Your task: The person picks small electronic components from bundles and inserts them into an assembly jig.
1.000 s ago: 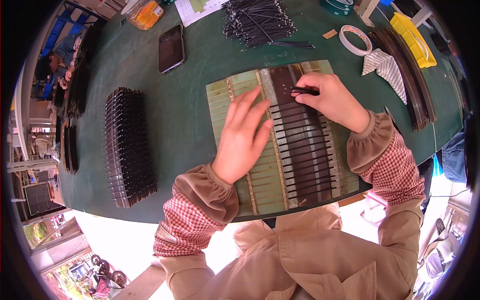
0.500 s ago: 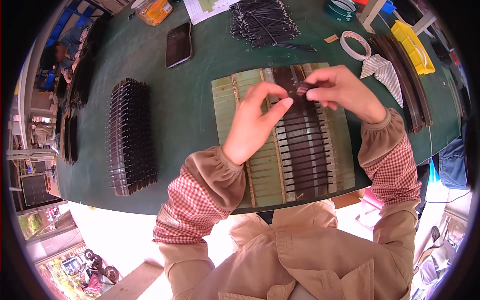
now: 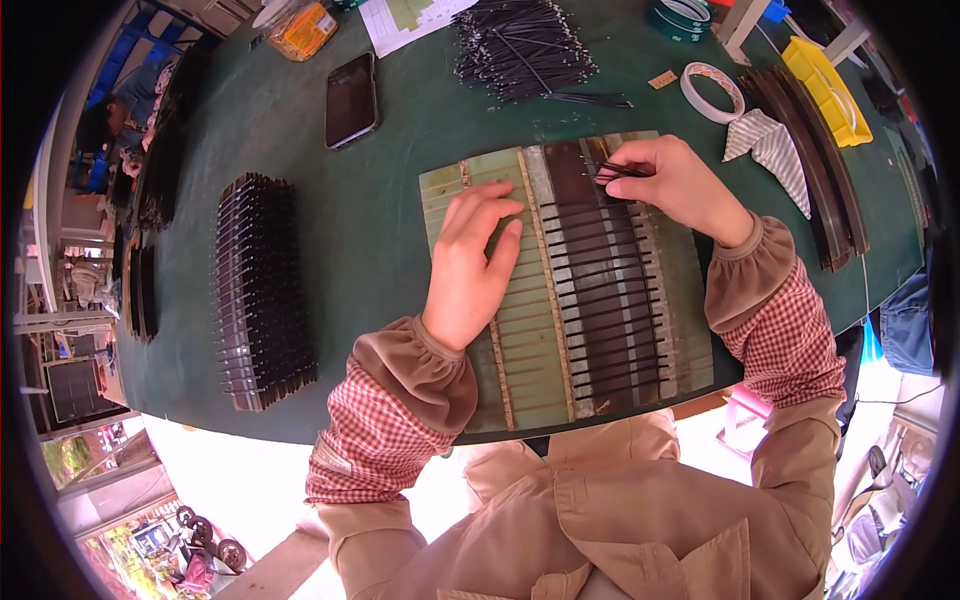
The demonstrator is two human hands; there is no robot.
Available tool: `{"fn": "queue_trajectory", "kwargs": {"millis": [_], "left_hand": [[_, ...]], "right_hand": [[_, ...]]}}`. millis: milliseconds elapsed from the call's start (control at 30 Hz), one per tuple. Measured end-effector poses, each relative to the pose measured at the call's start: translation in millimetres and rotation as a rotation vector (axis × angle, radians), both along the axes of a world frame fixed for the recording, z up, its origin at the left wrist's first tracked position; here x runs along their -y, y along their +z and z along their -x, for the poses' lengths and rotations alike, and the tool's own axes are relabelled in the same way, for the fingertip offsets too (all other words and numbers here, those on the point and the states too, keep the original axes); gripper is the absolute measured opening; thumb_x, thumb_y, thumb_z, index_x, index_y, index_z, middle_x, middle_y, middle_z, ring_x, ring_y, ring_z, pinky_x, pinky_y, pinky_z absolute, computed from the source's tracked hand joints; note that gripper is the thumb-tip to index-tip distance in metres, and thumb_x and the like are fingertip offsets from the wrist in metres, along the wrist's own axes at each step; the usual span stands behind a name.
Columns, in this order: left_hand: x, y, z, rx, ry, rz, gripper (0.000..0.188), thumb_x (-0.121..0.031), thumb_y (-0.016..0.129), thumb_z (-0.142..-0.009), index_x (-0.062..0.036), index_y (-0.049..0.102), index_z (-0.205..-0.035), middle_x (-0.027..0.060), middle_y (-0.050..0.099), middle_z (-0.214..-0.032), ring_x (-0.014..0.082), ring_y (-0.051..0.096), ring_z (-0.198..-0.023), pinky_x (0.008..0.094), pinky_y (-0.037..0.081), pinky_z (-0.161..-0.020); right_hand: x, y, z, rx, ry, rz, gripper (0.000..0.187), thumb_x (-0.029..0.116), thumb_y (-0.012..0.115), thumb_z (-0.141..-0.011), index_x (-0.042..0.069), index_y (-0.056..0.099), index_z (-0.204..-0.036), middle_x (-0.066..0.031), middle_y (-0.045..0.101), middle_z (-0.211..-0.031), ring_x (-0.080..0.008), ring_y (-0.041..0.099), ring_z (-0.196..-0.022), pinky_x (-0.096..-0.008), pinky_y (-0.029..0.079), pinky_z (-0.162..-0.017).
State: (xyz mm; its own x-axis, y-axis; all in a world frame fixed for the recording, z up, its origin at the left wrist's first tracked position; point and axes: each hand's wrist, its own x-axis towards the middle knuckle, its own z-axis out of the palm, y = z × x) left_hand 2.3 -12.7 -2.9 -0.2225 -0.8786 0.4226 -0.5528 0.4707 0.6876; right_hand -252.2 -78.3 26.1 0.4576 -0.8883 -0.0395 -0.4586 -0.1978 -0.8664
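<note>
A pale green slotted board lies in front of me with a dark brown strip along it. Several short black wires lie across the strip in parallel rows, their ends in the slots at its sides. Over the far end of the strip, my right hand pinches a few thin black wires between thumb and fingers. My left hand is over the board's left part, fingers loosely bent and apart, with nothing in it. Whether its fingertips touch the board I cannot tell.
A heap of black wires lies beyond the board. Left of it is a phone, and a stacked block of wired strips stands further left. At right are a tape roll, a striped cloth, long brown strips and a yellow tray.
My left hand has drawn back to the left, away from my right hand. The right hand stays near the strip's far end; the wires in its pinch now show more plainly.
</note>
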Motion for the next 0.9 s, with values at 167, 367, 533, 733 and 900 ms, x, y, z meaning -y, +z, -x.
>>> {"fn": "queue_trajectory", "kwargs": {"millis": [167, 367, 533, 733, 900], "left_hand": [[-1, 0, -1, 0.011, -0.021, 0.000, 0.020, -0.001, 0.061, -0.086, -0.0013, 0.063, -0.106, 0.0132, 0.061, -0.119, 0.0300, 0.056, -0.109, 0.0343, 0.047, -0.088], [-7, 8, 16, 0.322, -0.048, 0.125, 0.028, -0.004, 0.062, -0.086, -0.0010, 0.061, -0.114, 0.0149, 0.055, -0.130, 0.0326, 0.049, -0.120, 0.0395, 0.043, -0.097], [-9, 5, 13, 0.359, -0.080, 0.095, 0.033, -0.008, 0.063, -0.087, -0.0008, 0.060, -0.119, 0.0164, 0.049, -0.138, 0.0343, 0.044, -0.125, 0.0417, 0.041, -0.101], [4, 9, 18, -0.043, -0.091, -0.084, 0.024, -0.009, 0.062, -0.091, -0.0001, 0.060, -0.113, 0.0130, 0.059, -0.124, 0.0243, 0.054, -0.115, 0.0354, 0.044, -0.096], [18, 15, 28, -0.498, -0.197, -0.530, 0.014, -0.009, 0.059, -0.094, -0.0001, 0.060, -0.106, 0.0066, 0.066, -0.106, 0.0138, 0.059, -0.100, 0.0283, 0.046, -0.089]], "right_hand": [[0, -3, 0, -0.035, -0.010, 0.028, 0.017, 0.007, 0.069, -0.079, -0.006, 0.065, -0.090, -0.0136, 0.064, -0.076, -0.0164, 0.058, -0.065, -0.0288, 0.047, -0.064], [-5, -7, -8, -0.067, -0.018, 0.143, 0.018, 0.005, 0.069, -0.080, -0.004, 0.065, -0.094, -0.0082, 0.064, -0.077, -0.0161, 0.058, -0.068, -0.0291, 0.047, -0.066], [-12, -17, -6, -0.305, -0.076, 0.484, 0.021, 0.007, 0.069, -0.080, -0.002, 0.064, -0.099, -0.0040, 0.061, -0.072, -0.0165, 0.058, -0.067, -0.0301, 0.047, -0.064], [-1, 21, 10, 0.013, -0.034, 0.106, 0.015, 0.010, 0.068, -0.084, -0.001, 0.067, -0.094, -0.0048, 0.061, -0.070, -0.0131, 0.056, -0.062, -0.0282, 0.045, -0.057], [-9, 37, -17, 0.134, 0.056, -0.312, 0.015, 0.012, 0.068, -0.085, -0.001, 0.068, -0.094, -0.0013, 0.059, -0.069, -0.0055, 0.051, -0.059, -0.0222, 0.042, -0.053]]}}
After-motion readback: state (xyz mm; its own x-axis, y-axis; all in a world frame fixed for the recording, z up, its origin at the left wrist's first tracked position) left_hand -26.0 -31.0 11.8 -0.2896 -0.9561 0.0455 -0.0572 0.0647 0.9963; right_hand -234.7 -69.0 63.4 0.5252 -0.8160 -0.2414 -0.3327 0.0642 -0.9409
